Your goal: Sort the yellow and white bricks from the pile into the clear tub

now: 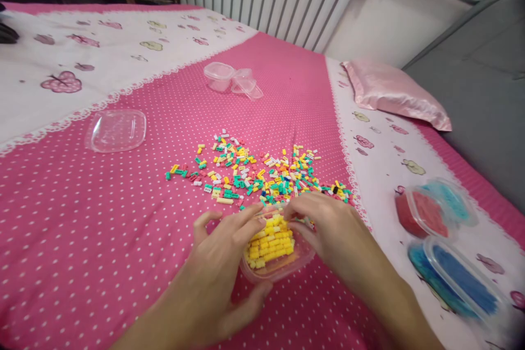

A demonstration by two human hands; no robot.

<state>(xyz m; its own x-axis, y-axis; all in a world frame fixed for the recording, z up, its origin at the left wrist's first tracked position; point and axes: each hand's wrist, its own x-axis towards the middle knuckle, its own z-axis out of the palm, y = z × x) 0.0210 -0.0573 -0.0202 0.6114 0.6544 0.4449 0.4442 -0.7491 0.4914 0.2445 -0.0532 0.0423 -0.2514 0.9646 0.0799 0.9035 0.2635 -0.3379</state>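
Tipping looks the likeliest trouble in the head view: the plastic box (302, 258) sits on a bedspread (164, 251) that probably gives, so uneven pressure from the left hand (221, 257) could tilt it and slide the rows of yellow blocks (273, 241) askew. A brush from the knuckles of the right hand (330, 223) might scatter the loose blocks (279, 185) just beyond its fingers. The left thumb and fingers stand apart around the box's left side; whether they grip it, one cannot tell. The right thumb and fingers bend close together above its far right; anything pinched there is hidden. The yellow blocks lie between both hands' fingertips.
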